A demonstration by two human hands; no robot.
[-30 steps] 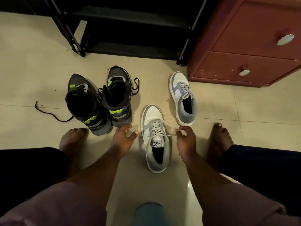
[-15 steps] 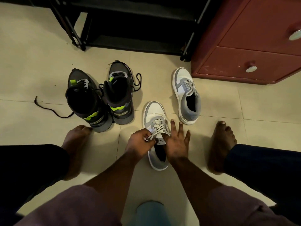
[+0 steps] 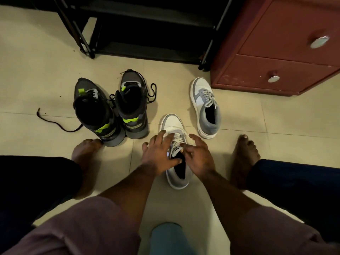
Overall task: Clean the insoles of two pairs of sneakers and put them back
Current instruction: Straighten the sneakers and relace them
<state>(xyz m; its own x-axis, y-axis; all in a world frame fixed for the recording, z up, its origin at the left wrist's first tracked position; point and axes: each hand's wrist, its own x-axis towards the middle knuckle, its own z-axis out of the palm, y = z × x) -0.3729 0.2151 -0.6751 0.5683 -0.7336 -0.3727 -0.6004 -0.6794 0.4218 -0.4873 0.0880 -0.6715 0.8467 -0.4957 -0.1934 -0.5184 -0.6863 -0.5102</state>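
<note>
- Two bare hands meet over one white and grey low-top sneaker (image 3: 177,173) on the pale tiled floor (image 3: 276,126), and they cover most of its laces and tongue.
- Only its white toe, part of the lacing, the dark opening and the grey heel can be seen; whether an insole sits inside cannot be made out.
- Left hand (image 3: 159,155) lies on the left side of this shoe, fingers spread and fairly straight, tips reaching onto the white toe area.
- Right hand (image 3: 199,155) is on the shoe's right side, fingers loosely bent, with fingertips at the tongue near the opening; whether they pinch anything cannot be told.
- Second matching white and grey sneaker (image 3: 206,107) stands apart, farther away and to the right, toe pointing away, its dark inside unreadable.
- Pair of dark grey high-top sneakers with neon-green tabs (image 3: 110,111) stands side by side to the left of the hands, well clear of them; their interiors are black shadow.
- Loose dark shoelace (image 3: 57,124) trails on the tiles left of that pair.
- Bare feet rest on the floor at either side, the left foot (image 3: 86,153) touching the nearest dark sneaker's heel.
- Black metal shoe rack (image 3: 147,28) and red-brown wooden drawer cabinet with round silver knobs (image 3: 276,61) are cut off at the top edge.
- Mauve sleeves and a teal shape at the bottom are blurred and cropped.
</note>
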